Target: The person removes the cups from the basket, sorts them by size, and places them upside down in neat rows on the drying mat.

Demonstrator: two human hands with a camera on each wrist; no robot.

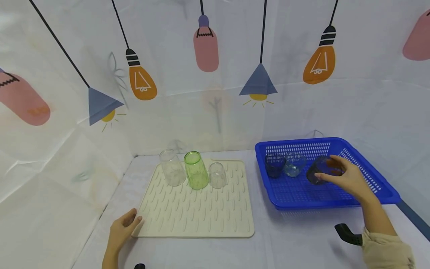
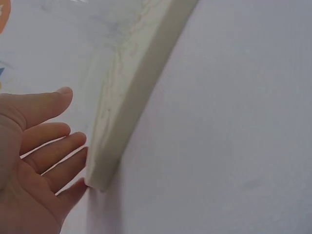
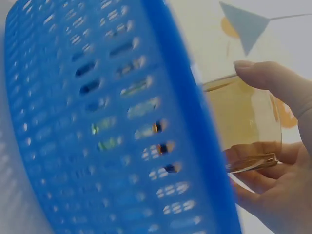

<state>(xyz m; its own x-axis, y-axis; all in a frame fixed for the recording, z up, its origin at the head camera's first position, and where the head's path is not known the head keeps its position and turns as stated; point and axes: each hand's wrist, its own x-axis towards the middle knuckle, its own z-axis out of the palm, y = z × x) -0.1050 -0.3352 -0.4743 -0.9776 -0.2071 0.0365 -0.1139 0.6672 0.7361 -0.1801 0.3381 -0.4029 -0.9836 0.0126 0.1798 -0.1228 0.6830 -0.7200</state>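
Right hand (image 1: 351, 180) gripping amber glass cup (image 1: 315, 172) over blue perforated basket (image 1: 319, 206); left hand (image 1: 121, 231) relaxed, at cream ridged mat's (image 1: 198, 220) near-left corner.

Left hand (image 1: 122, 228) low at left, bare left forearm (image 1: 111, 257) rising from bottom edge of head view. Left fingers (image 2: 58, 149) loosely bent, slightly fanned; thumb set apart, palm showing in left wrist view. Right forearm (image 1: 377, 216) slanting up and leftward from beige sleeve (image 1: 386, 249). Right hand (image 1: 351, 177) angled left at wrist, fingers curled in grip, right thumb (image 3: 268, 78) opposing them. Hands well apart.
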